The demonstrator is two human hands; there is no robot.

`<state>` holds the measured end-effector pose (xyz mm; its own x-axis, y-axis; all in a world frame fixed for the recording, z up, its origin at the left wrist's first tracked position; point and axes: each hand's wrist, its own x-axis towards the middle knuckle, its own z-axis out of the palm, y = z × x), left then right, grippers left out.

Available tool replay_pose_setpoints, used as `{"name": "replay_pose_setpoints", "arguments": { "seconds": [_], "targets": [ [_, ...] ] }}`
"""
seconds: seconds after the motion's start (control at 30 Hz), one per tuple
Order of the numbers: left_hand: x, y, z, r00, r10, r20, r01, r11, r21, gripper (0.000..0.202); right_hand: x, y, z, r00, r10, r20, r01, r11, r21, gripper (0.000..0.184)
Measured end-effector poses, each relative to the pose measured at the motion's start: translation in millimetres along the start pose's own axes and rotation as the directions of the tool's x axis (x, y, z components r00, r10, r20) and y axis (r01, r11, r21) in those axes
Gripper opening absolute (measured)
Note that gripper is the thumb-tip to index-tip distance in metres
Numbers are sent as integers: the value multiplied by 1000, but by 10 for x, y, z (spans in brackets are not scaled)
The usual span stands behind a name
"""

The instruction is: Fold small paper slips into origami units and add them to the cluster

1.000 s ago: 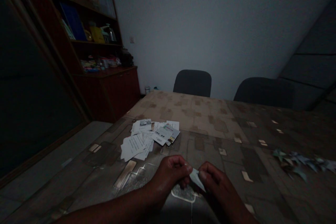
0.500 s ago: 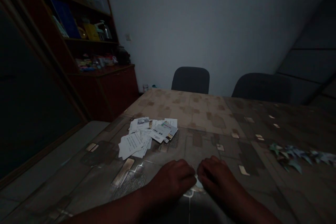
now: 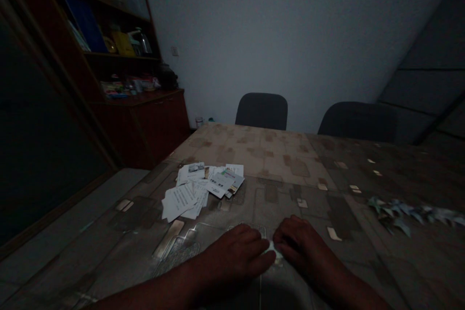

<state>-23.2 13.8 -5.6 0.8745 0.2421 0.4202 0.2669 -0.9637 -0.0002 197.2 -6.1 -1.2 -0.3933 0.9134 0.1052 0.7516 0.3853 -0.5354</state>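
Note:
My left hand [image 3: 238, 251] and my right hand [image 3: 298, 241] lie palm-down on the table [image 3: 276, 155], fingertips meeting. Between them a small folded piece of pale paper [image 3: 271, 247] is pressed against the tabletop; only a sliver of it shows. The fingers of both hands are curled together over it. A loose pile of white printed paper cards [image 3: 198, 188] lies to the left, a forearm's length beyond my left hand. A row of small folded paper shapes [image 3: 407, 214] lies at the right.
Two dark chairs [image 3: 261, 110] [image 3: 358, 122] stand at the table's far side against a plain wall. A dark wooden shelf cabinet [image 3: 119, 77] with books and bottles stands at the left. The room is dim.
A second ago both hands held the folded paper lifted above the table. They have lowered it and now press it flat on the tabletop.

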Motion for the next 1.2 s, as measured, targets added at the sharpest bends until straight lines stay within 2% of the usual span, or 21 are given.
{"name": "replay_pose_setpoints", "arguments": {
  "seconds": [0.23, 0.37, 0.43, 0.5, 0.53, 0.57, 0.67, 0.8, 0.9, 1.03, 1.1, 1.2],
  "targets": [
    [-12, 40, 9, 1000, 14, 28, -16, 997, 82, 8, -9, -35, -87, 999, -44, 21, 44, 999, -15, 13],
    [13, 70, -5, 999, -16, 29, 13, 995, 97, 6, -83, -76, -163, 986, -165, 14, 166, 983, -82, 16],
    [18, 79, -15, 999, -10, 42, 4, 993, 121, 7, -161, -48, -131, 960, -280, -2, 276, 947, -165, 19],
    [15, 81, -18, 999, -1, 52, -5, 992, 129, 8, -242, 9, -60, 910, -409, -62, 379, 885, -269, 28],
    [10, 79, -17, 998, -2, 57, -5, 992, 126, 9, -276, 39, -23, 905, -422, -62, 384, 869, -312, 34],
    [4, 76, -15, 998, 1, 58, -8, 992, 123, 9, -304, 62, 10, 873, -476, -106, 414, 838, -355, 39],
    [-14, 59, -13, 996, 10, 84, -20, 993, 113, 16, -341, 72, 48, 812, -562, -159, 457, 781, -426, 39],
    [-20, 47, -21, 986, 13, 164, -26, 997, 76, 32, -363, 27, -29, 797, -566, -209, 446, 786, -428, 39],
    [-14, 47, -5, 984, -11, 180, -1, 998, 66, 28, -423, 62, -100, 812, -539, -225, 408, 800, -440, 38],
    [-12, 45, 32, 988, -36, 149, 28, 998, 53, 24, -491, 111, -104, 854, -478, -204, 341, 812, -474, 35],
    [-8, 46, 48, 993, -39, 114, 33, 998, 59, 20, -481, 77, -58, 845, -503, -185, 377, 803, -462, 33],
    [3, 54, 81, 997, -49, 62, 44, 996, 78, 14, -435, -20, 7, 809, -503, -304, 352, 829, -434, 44]
  ]
}}
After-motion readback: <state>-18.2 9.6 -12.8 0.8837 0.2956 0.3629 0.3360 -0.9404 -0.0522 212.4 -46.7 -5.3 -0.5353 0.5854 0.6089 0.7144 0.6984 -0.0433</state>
